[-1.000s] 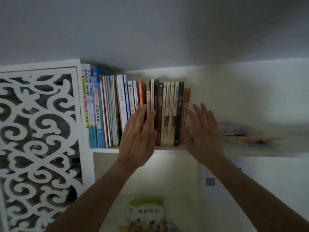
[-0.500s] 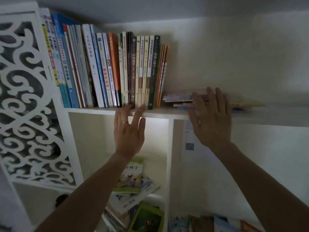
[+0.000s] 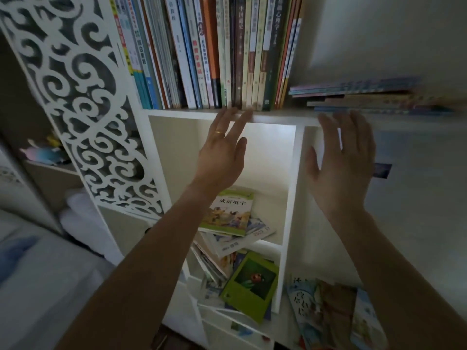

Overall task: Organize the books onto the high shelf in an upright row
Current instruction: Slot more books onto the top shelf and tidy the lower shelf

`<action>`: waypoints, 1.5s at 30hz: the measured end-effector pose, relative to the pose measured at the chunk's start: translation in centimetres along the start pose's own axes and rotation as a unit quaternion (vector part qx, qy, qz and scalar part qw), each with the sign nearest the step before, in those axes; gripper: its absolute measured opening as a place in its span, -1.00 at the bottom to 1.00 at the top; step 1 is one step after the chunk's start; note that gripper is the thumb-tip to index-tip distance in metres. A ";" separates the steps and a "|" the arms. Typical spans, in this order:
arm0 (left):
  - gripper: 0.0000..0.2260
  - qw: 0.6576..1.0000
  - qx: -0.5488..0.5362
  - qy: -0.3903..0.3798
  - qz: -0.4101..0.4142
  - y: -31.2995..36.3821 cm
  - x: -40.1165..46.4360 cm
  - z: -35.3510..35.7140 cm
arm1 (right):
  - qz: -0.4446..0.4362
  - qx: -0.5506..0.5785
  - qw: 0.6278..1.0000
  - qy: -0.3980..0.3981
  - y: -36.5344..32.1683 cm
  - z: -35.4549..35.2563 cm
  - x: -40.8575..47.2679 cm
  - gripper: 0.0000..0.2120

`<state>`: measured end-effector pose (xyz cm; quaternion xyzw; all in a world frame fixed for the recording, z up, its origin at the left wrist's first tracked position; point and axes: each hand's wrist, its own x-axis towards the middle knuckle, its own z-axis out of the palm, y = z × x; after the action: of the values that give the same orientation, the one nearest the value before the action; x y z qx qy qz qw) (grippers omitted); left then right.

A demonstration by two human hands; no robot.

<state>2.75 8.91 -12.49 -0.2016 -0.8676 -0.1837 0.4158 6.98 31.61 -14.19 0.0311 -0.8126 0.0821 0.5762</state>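
Upright row of books (image 3: 227, 51) on the high shelf (image 3: 278, 116), spines outward, packed from the fretwork panel (image 3: 83, 102) at the left to a leaning orange-spined volume at the right end. Just beside that end, a flat stack of books (image 3: 358, 96) lies on the same shelf, blurred, reaching toward the right.

Left hand (image 3: 222, 152): fingers straight and spread, a ring on one finger, fingertips level with the front edge of the shelf below the middle of the row; whether they touch the edge cannot be told. It holds nothing. Right hand (image 3: 343, 168): fingers straight and spread, palm toward the shelving, fingertips just under the flat stack, holding nothing.

Below the shelf, an open compartment (image 3: 273, 157) lies behind the left hand, bounded on its right by a vertical divider (image 3: 293, 198) that stands between the two hands. A green-covered book (image 3: 230, 213) and others lie loosely piled in this compartment; a green ladybird book (image 3: 252, 284) and further picture books (image 3: 328, 311) lie lower down. Above the flat stack, the shelf space stands open to the back wall.
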 end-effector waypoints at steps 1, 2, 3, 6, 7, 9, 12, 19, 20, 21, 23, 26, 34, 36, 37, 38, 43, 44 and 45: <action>-0.51 1.000 -0.004 -0.001 -0.002 0.1 0.0 0.0 | 0.002 0.003 1.000 -0.001 0.0 0.1 -0.2 -0.53; -0.51 1.000 -0.007 -0.002 -0.005 0.1 0.0 0.1 | 0.011 0.013 1.000 0.000 -0.3 0.2 -0.2 -0.54; -0.52 1.000 -0.010 -0.002 -0.004 0.2 0.0 0.0 | 0.027 0.032 0.999 0.009 -0.8 0.2 -0.2 -0.56; -0.57 0.999 -0.045 0.022 0.021 -0.4 -1.2 0.0 | 0.044 0.114 0.991 0.059 -3.5 0.3 -0.8 -0.67; -0.60 0.997 -0.066 0.046 0.016 -0.9 -2.2 0.2 | 0.018 0.144 0.988 0.049 -4.9 0.6 -1.7 -0.72; -0.68 0.992 -0.085 0.076 -0.051 -2.6 -5.1 1.3 | -0.029 0.190 0.981 -0.034 -7.8 1.8 -4.4 -0.79; -0.71 0.964 -0.040 -0.034 -0.260 -6.4 -9.6 4.1 | 0.032 0.191 0.948 -0.254 -10.9 5.7 -8.1 -0.70; -0.63 0.867 0.013 -0.253 -0.430 -12.0 -14.5 7.5 | 0.239 0.021 0.803 -0.546 -11.0 14.2 -10.3 -0.33; -0.73 0.872 0.013 -0.253 -0.420 -12.1 -15.0 7.8 | 0.251 0.012 0.790 -0.559 -10.9 14.8 -10.6 -0.31; -0.80 0.879 0.006 -0.252 -0.406 -12.1 -15.4 8.0 | 0.250 0.000 0.785 -0.566 -10.9 15.4 -10.9 -0.29; -0.80 0.882 -0.044 -0.255 -0.394 -11.4 -15.8 8.1 | 0.241 -0.017 0.795 -0.556 -10.6 15.8 -11.4 -0.27; -0.72 0.839 -0.165 -0.198 -0.479 -11.2 -16.4 8.6 | 0.261 -0.018 0.780 -0.568 -10.3 16.6 -11.1 -0.22; -0.56 0.679 -0.409 -0.148 -0.592 -11.7 -17.4 10.3 | 0.278 0.007 0.743 -0.609 -9.6 17.6 -10.3 -0.15; -0.40 0.686 -0.407 -0.149 -0.584 -11.9 -17.7 10.9 | 0.274 0.033 0.730 -0.625 -9.5 17.5 -10.2 -0.14; -0.37 0.684 -0.411 -0.146 -0.585 -12.0 -17.9 11.1 | 0.267 0.039 0.726 -0.632 -9.5 17.4 -10.4 -0.14; -0.38 0.686 -0.418 -0.137 -0.579 -12.1 -18.1 11.3 | 0.260 0.039 0.723 -0.639 -9.7 17.2 -10.5 -0.17; -0.65 0.715 -0.477 -0.096 -0.503 -12.3 -17.8 9.8 | 0.377 0.161 0.693 -0.594 -9.2 16.8 -10.4 -0.41; -0.66 0.721 -0.494 -0.095 -0.477 -12.4 -17.1 8.9 | 0.431 0.214 0.667 -0.568 -9.0 16.5 -9.8 -0.42; -0.64 0.730 -0.509 -0.102 -0.445 -12.5 -16.4 8.0 | 0.471 0.270 0.639 -0.545 -8.9 16.1 -9.1 -0.43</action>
<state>0.71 -1.07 -32.16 0.0091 -0.6720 -0.7399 0.0302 -3.71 19.73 -27.09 -0.1628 -0.8257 0.5263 -0.1214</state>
